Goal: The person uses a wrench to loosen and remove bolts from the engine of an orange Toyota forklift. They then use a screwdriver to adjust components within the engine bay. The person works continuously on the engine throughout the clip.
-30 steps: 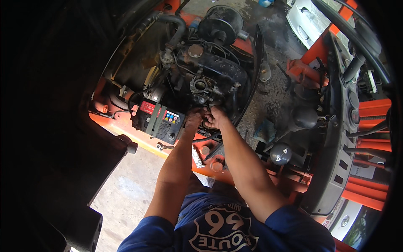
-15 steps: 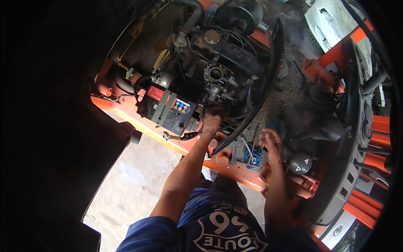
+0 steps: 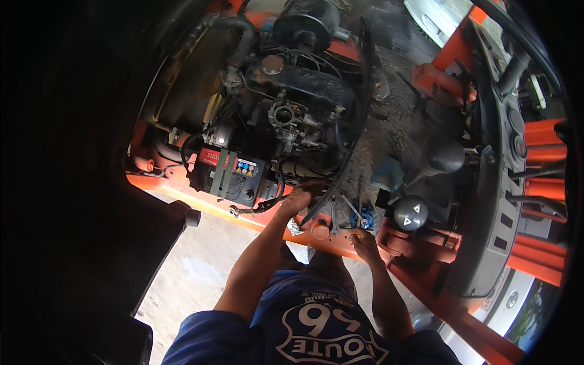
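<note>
My left hand [image 3: 298, 198] reaches into the engine bay, below the carburetor [image 3: 286, 118] and to the right of the battery [image 3: 234, 176]. Its fingers are in shadow and mostly hidden, so I cannot make out what they touch. At the orange frame's edge, my right hand [image 3: 364, 244] is closed with its fingers bent together; what it holds, if anything, is too small to see. Just above it lie a blue cloth [image 3: 363, 220] and a wrench [image 3: 349, 204] on the metal floor plate. Another wrench [image 3: 333, 214] lies nearer the left hand.
A loose cable with a metal terminal [image 3: 234, 211] hangs over the orange frame [image 3: 267, 230] beside the battery. The curved dark panel edge [image 3: 359, 128] runs along the engine's right side. Farther right are a round black knob [image 3: 411, 213] and the grey dashboard [image 3: 491, 243].
My right hand has come down and left, from raised with fingers apart to the frame edge beside the tools. The left hand stays low in the engine bay. The whole view has shifted.
</note>
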